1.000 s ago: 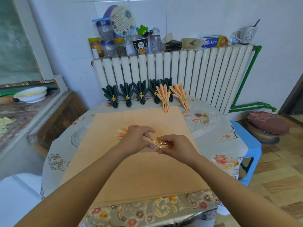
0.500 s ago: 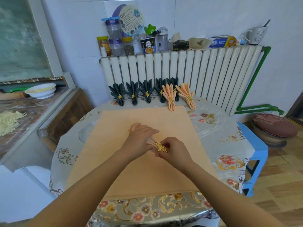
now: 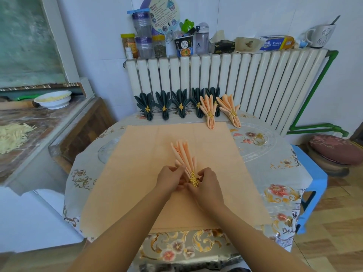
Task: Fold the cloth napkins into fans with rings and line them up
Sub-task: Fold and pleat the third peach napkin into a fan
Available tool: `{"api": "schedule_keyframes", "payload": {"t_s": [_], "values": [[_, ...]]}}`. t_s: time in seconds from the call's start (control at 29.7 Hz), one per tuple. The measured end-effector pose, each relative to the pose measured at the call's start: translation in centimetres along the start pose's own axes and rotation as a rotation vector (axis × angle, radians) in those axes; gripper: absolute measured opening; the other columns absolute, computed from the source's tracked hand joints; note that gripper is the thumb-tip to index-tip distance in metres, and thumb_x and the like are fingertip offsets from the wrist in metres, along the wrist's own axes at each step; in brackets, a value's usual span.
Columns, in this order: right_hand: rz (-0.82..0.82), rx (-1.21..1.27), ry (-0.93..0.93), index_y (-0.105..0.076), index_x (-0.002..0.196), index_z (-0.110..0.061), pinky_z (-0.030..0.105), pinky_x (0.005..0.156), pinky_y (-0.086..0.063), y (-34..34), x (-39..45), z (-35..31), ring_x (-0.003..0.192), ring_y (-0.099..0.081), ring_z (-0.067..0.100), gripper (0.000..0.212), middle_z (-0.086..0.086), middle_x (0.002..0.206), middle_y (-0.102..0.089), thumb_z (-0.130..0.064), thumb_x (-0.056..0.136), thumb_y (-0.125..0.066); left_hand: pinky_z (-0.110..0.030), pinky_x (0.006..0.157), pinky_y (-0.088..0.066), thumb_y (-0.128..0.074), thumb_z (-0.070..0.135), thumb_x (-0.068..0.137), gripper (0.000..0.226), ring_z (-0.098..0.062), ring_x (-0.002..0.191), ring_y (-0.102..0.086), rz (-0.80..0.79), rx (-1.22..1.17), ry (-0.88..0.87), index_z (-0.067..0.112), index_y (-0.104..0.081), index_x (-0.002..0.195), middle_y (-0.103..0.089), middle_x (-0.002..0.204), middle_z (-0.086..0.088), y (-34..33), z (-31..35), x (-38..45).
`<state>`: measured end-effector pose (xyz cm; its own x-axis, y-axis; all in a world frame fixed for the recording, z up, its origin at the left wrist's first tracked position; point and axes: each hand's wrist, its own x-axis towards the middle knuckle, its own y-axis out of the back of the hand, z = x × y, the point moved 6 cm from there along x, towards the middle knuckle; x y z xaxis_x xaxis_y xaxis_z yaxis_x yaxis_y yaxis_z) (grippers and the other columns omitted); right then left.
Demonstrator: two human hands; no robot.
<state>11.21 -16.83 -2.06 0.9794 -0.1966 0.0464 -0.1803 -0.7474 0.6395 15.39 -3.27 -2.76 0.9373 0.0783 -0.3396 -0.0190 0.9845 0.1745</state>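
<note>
A pleated peach napkin [image 3: 183, 154] lies in the middle of a flat peach cloth [image 3: 137, 173], its folds pointing away from me. A gold leaf-shaped ring [image 3: 193, 178] sits around its near end. My left hand [image 3: 170, 178] grips the napkin's left side just by the ring. My right hand [image 3: 206, 184] holds the ring end from the right. At the table's back stand several dark green fans [image 3: 164, 104] and two peach fans [image 3: 209, 108] [image 3: 229, 108], all ringed, in a row.
A spare gold ring [image 3: 260, 138] lies on the floral tablecloth [image 3: 279, 173] at the right. Behind the row is a white radiator [image 3: 255, 79] with jars and a mug on top. A blue stool [image 3: 312, 185] stands right, a counter with a bowl [image 3: 53, 98] left.
The napkin has turned from lying sideways to pointing away from me, and its pleats have spread out beyond the ring. Both hands stay at the ring end.
</note>
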Motion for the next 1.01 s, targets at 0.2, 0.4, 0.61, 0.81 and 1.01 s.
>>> {"api": "schedule_keyframes", "payload": {"t_s": [0.2, 0.4, 0.61, 0.81, 1.01], "values": [[-0.008, 0.023, -0.07, -0.051, 0.112, -0.016, 0.028, 0.069, -0.046, 0.8, 1.6, -0.1, 0.086, -0.055, 0.013, 0.047, -0.001, 0.101, -0.058, -0.053, 0.084, -0.055, -0.025, 0.055, -0.053, -0.062, 0.03, 0.092, 0.022, -0.018, 0.076, -0.068, 0.028, 0.017, -0.03, 0.008, -0.059, 0.09, -0.068, 0.087, -0.008, 0.4, 0.4, 0.6], [-0.085, 0.126, -0.146, -0.069, 0.085, -0.012, 0.026, 0.064, -0.043, 0.3, 4.7, 0.1, 0.074, -0.059, 0.014, 0.035, -0.003, 0.073, -0.064, -0.044, 0.089, -0.058, -0.033, 0.063, -0.058, -0.066, 0.031, 0.09, 0.027, -0.021, 0.07, -0.066, 0.04, -0.042, 0.0, 0.009, -0.057, 0.077, -0.066, 0.077, -0.009, 0.2, 0.4, 1.1], [-0.028, 0.284, -0.271, -0.067, 0.075, -0.007, 0.035, 0.071, -0.055, -0.1, 5.2, 1.4, 0.063, -0.065, 0.022, 0.035, 0.004, 0.065, -0.067, -0.038, 0.09, -0.06, -0.032, 0.058, -0.056, -0.058, 0.01, 0.094, 0.011, -0.026, 0.073, -0.067, 0.064, -0.199, 0.041, 0.0, -0.055, 0.09, -0.066, 0.094, -0.02, 0.4, 0.1, 2.0], [-0.027, 0.502, -0.401, -0.062, 0.082, -0.002, 0.029, 0.056, -0.055, -0.6, 4.9, 2.5, 0.048, -0.065, 0.02, 0.033, 0.009, 0.069, -0.069, -0.033, 0.092, -0.058, -0.034, 0.069, -0.055, -0.056, 0.009, 0.095, 0.014, -0.024, 0.076, -0.064, 0.109, -0.407, 0.13, -0.004, -0.054, 0.101, -0.064, 0.091, -0.017, 0.5, -1.2, 2.3], [-0.033, 0.515, -0.398, -0.061, 0.076, -0.005, 0.031, 0.059, -0.056, -0.5, 4.9, 2.3, 0.048, -0.064, 0.02, 0.031, 0.008, 0.067, -0.069, -0.033, 0.09, -0.061, -0.033, 0.067, -0.055, -0.058, 0.011, 0.094, 0.015, -0.024, 0.074, -0.065, 0.098, -0.438, 0.156, -0.004, -0.059, 0.094, -0.066, 0.083, -0.015, 0.3, -1.4, 2.4]]}}
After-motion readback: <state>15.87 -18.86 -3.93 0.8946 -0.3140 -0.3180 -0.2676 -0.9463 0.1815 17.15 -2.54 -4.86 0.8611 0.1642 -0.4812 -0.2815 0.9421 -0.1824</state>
